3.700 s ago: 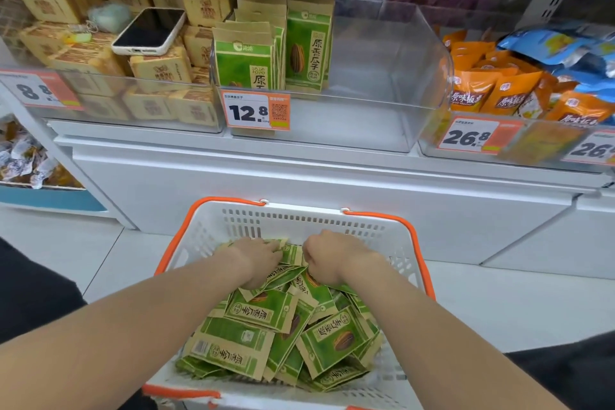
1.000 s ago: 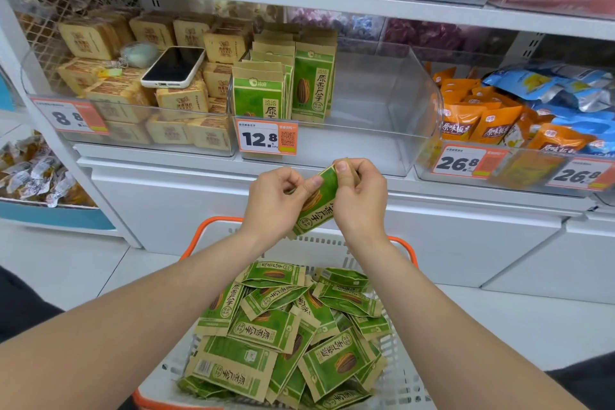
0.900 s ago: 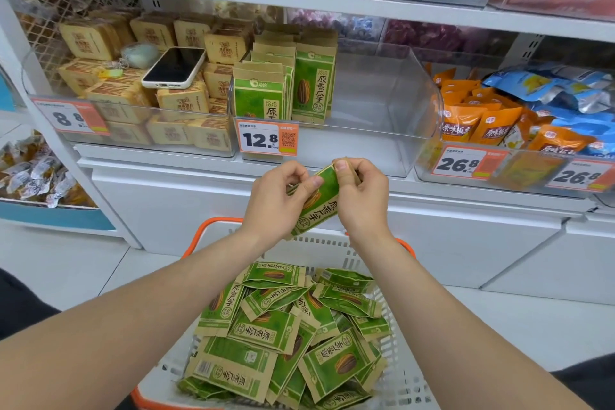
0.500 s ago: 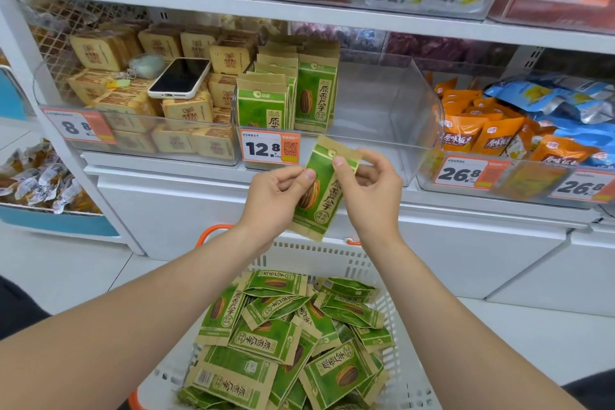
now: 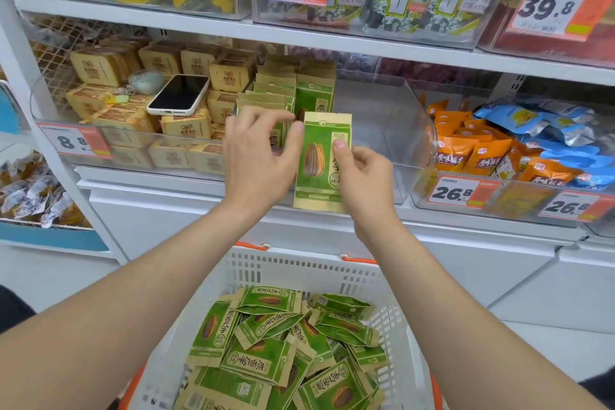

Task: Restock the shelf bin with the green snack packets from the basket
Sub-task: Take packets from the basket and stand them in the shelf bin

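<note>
The right hand (image 5: 362, 183) holds one green pkt (image 5: 321, 163), w/ the thumb on the front & the fingers curled behind it. The pkt stands up straight. Its long side goes up & down, and the picture side faces the person. The left hand (image 5: 259, 156) is just beside it on the left, fingers loose & spread, holding nothing. Its thumb sits right at the pkt's left edge; can't tell if it presses.

The shelf bin (image 5: 412, 130) is right behind the hands, a bit further back. Its left part has a row of standing pkts (image 5: 314, 93), also upright, same face to the front. Its right part is bare. The held pkt looks to be in front of the bin's front wall, near the right end of that row. So the free spot is straight back & a little to the right. The right hand is nearer that spot, and the left hand is in front of the full row.

I think the next move is short: lift the pkt over the front wall, push it back, and set it next to the row. Prob. no turning needed. The left hand could steady the row so it doesn't tip.

Lots more loose pkts (image 5: 283, 353) lie flat in the basket (image 5: 299, 273) below, so the job looks far from done.
</note>
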